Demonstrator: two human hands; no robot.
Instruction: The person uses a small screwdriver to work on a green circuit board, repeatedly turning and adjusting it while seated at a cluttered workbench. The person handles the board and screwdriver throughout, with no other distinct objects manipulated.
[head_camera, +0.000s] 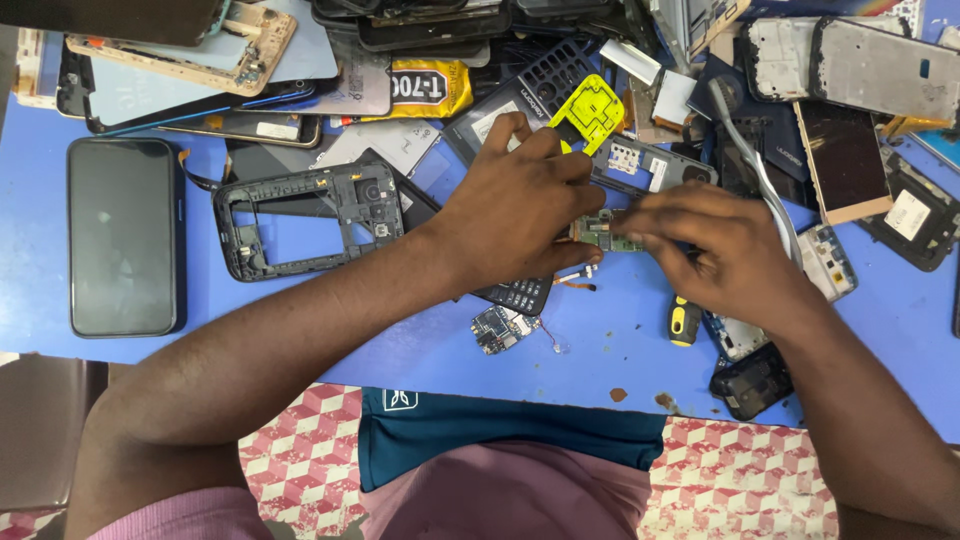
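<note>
Both hands meet over the middle of a blue table (620, 340). My left hand (520, 205) pinches a small green circuit board (606, 232) between thumb and fingers. My right hand (715, 255) closes on the same board from the right, its fingertips blurred. Under my left hand lies a black keypad phone body (518, 294). A yellow-and-black screwdriver handle (684, 322) pokes out beneath my right hand. A small loose board (500, 328) lies just below the keypad.
A black phone frame (305, 215) and a whole dark smartphone (123, 236) lie at left. Piled phone shells, screens, a yellow plastic part (590, 110) and a grey cable (765, 180) crowd the back and right. A black part (752, 380) sits near the front edge.
</note>
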